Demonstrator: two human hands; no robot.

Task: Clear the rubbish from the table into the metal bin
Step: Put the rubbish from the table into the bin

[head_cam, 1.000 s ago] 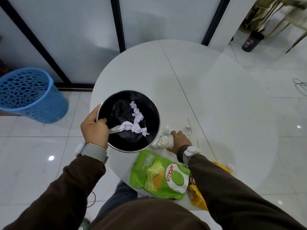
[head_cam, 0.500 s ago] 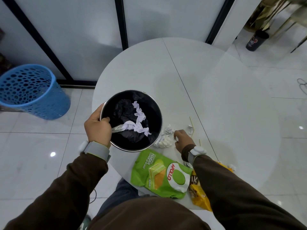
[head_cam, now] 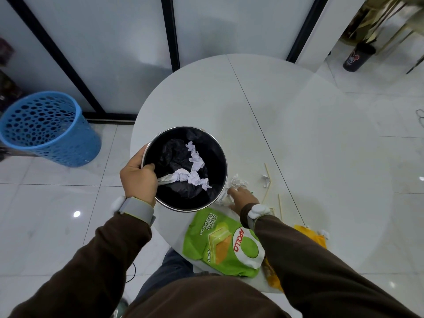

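Observation:
My left hand (head_cam: 138, 177) grips the rim of the round metal bin (head_cam: 223, 157), held at the table's near-left edge. Its black liner holds a twisted white paper strip (head_cam: 195, 173). My right hand (head_cam: 241, 197) lies on the table next to the bin, fingers extended and touching crumpled white tissues (head_cam: 234, 184). A small paper scrap (head_cam: 266, 180) and thin wooden sticks (head_cam: 267, 173) lie just right of the hand. A green Apollo cake wrapper (head_cam: 220, 244) lies at the near edge, and a yellow wrapper (head_cam: 314, 235) shows partly under my right sleeve.
The round white table (head_cam: 286, 115) stands against a glass partition. A blue perforated plastic basket (head_cam: 46, 127) stands on the tiled floor to the left. A dark cup-shaped bin (head_cam: 358, 57) stands on the floor at far right.
My right hand has slid left, pushing the crumpled tissues towards the bin's side. The left hand keeps the bin in about the same place.

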